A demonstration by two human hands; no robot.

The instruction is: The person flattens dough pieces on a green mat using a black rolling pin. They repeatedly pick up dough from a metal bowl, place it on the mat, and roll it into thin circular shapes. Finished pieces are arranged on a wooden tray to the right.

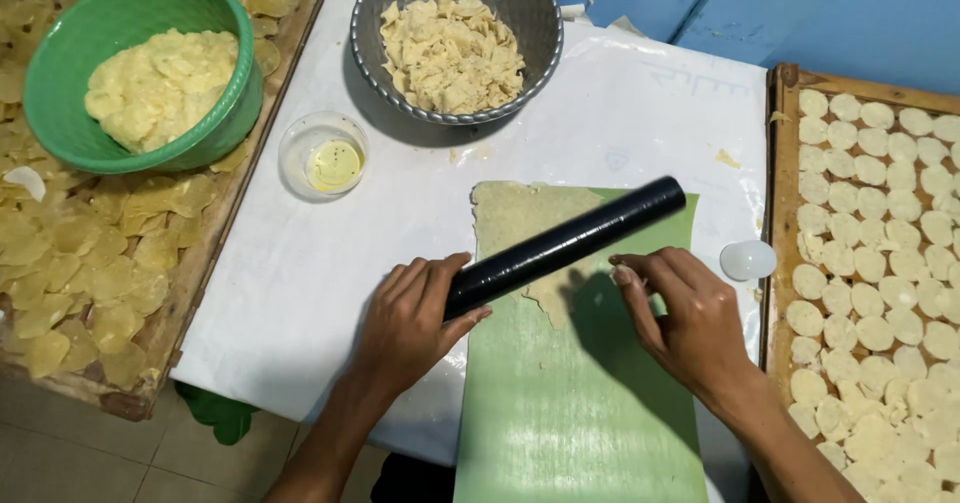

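A black rolling pin [570, 243] lies at a slant across a thin sheet of pale dough [520, 218] spread on a green mat [575, 403]. My left hand [410, 318] grips the pin's near left end. My right hand [680, 313] rests on the mat just right of the dough, fingers curled and pressing at the dough's edge, apart from the pin.
A green bowl [60, 103] of yellow dough, a grey metal bowl [375, 53] of dough scraps and a small clear cup [322, 158] of oil stand at the back. Wooden trays [778, 263] of round dough discs flank the white table [300, 263]. A white cutter [747, 260] lies right of the mat.
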